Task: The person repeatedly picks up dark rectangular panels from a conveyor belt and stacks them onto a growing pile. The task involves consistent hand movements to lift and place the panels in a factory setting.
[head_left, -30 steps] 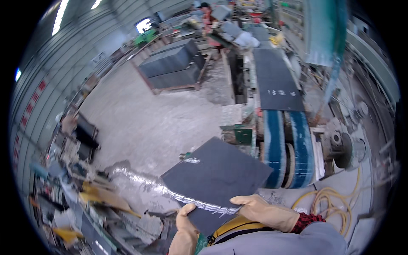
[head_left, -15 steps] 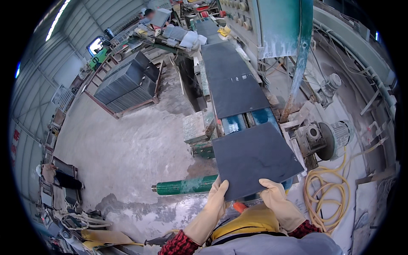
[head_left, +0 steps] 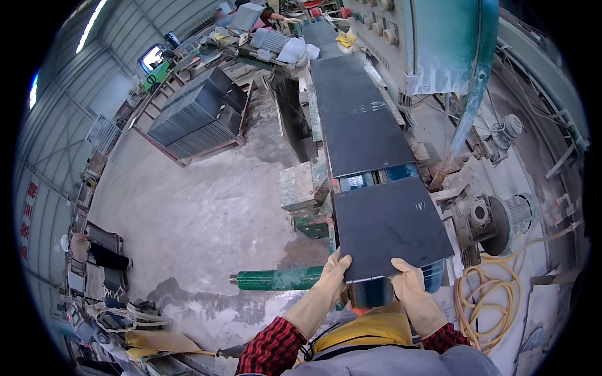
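A dark grey stone slab (head_left: 390, 225) lies on the blue rollers (head_left: 356, 182) of a conveyor in front of me. My left hand (head_left: 331, 279), in a cream rubber glove, is closed on its near left corner, thumb on top. My right hand (head_left: 409, 283), gloved alike, grips the near edge further right, its thumb on top too. The fingers under the slab are hidden. Just ahead on the line lies another dark slab (head_left: 367, 135), with a narrow gap of rollers between the two.
Left of the conveyor stand stacked slabs (head_left: 200, 113) in a metal rack, and a green roller (head_left: 279, 279) sticks out. At right are a motor (head_left: 480, 216), a coiled yellow hose (head_left: 488, 301) and a teal machine cabinet (head_left: 442, 47). Another person (head_left: 94, 250) is at far left; a co-worker's arm shows ahead.
The slab in my hands has gone forward and straightened in line with the conveyor, its gap to the slab ahead narrowing. A roller now shows below its near edge. The whole view has shifted slightly.
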Action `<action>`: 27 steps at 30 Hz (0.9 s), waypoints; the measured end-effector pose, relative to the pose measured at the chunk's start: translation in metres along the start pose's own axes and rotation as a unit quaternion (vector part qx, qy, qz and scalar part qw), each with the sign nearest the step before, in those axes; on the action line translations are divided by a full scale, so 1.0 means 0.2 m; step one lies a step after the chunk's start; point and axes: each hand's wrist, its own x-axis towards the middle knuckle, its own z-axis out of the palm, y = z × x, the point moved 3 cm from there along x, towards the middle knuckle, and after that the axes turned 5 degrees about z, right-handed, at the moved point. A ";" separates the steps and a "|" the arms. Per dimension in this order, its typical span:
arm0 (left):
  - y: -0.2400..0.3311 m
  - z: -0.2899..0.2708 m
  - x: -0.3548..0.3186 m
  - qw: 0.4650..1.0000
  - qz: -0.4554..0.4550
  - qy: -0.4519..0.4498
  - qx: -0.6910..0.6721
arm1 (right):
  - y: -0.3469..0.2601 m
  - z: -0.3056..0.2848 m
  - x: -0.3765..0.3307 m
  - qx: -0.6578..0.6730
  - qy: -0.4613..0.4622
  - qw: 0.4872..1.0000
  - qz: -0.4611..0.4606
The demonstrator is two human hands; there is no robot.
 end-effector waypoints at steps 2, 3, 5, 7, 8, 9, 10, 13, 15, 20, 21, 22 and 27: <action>0.01 -0.02 0.06 1.000 0.004 -0.014 0.007 | 0.01 -0.02 0.07 0.013 0.007 1.000 0.014; 0.01 -0.03 0.09 1.000 0.009 -0.010 0.010 | 0.01 -0.02 0.10 0.003 0.025 1.000 0.014; 0.02 -0.03 0.15 1.000 0.017 -0.004 0.018 | 0.00 -0.02 0.15 -0.017 0.061 0.998 0.013; 0.04 -0.02 0.19 0.999 0.002 0.010 0.031 | -0.01 -0.03 0.21 -0.016 0.052 0.998 0.009; 0.04 -0.02 0.20 0.999 -0.008 0.017 0.037 | -0.01 -0.04 0.24 -0.015 0.050 0.999 0.006; 0.04 -0.03 0.22 0.998 -0.015 0.025 0.049 | -0.01 -0.05 0.26 -0.015 0.041 0.999 0.005; 0.04 -0.04 0.25 0.997 -0.022 0.033 0.061 | -0.01 -0.05 0.28 -0.015 0.032 0.999 0.003; 0.03 -0.08 0.30 0.996 -0.025 0.063 0.066 | -0.02 0.00 0.31 -0.024 0.043 0.999 0.006; 0.06 -0.04 0.31 0.994 -0.030 0.077 0.071 | -0.03 0.03 0.31 -0.025 0.056 0.998 0.006; 0.15 -0.03 0.31 0.982 -0.068 0.037 0.171 | -0.04 -0.04 0.35 -0.226 0.092 0.970 0.013; 0.16 -0.08 0.32 0.961 -0.011 0.010 0.275 | -0.04 -0.08 0.38 -0.208 0.095 0.972 0.048; 0.15 -0.13 0.31 0.966 -0.033 -0.018 0.256 | -0.03 -0.14 0.43 -0.059 0.089 0.985 0.133; 0.19 -0.36 0.13 0.968 -0.073 -0.004 0.240 | -0.14 0.07 0.30 -0.104 0.055 0.924 0.363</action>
